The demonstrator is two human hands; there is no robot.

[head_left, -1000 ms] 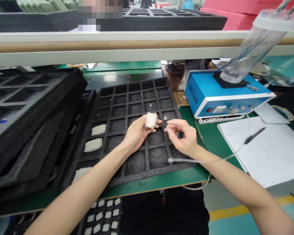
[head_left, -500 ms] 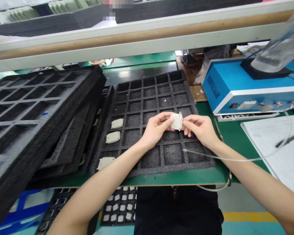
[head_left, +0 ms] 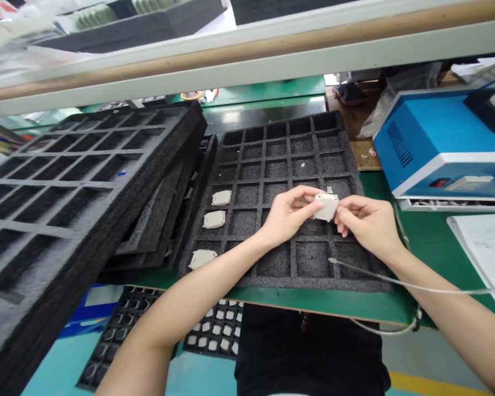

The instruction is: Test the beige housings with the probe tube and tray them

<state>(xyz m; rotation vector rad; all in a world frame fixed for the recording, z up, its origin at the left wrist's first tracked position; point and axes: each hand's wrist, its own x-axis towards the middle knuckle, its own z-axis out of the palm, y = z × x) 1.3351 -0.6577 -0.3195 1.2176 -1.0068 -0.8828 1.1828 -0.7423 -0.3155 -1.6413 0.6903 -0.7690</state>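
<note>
A: Hands?
B: Left hand (head_left: 287, 217) pinches the pale case (head_left: 326, 206) from its left side, thumb across its upper face, presumably to steady it. Right hand (head_left: 369, 223) is drawn narrow at the opposite edge; whether it grips anything, I cannot tell.
A: Below?
B: Foam tray (head_left: 264, 281). Its walls likely keep three similar cases (head_left: 214, 219) apart, along the left column.
A: Beyond?
B: Blue unit (head_left: 429, 148), to the right.
</note>
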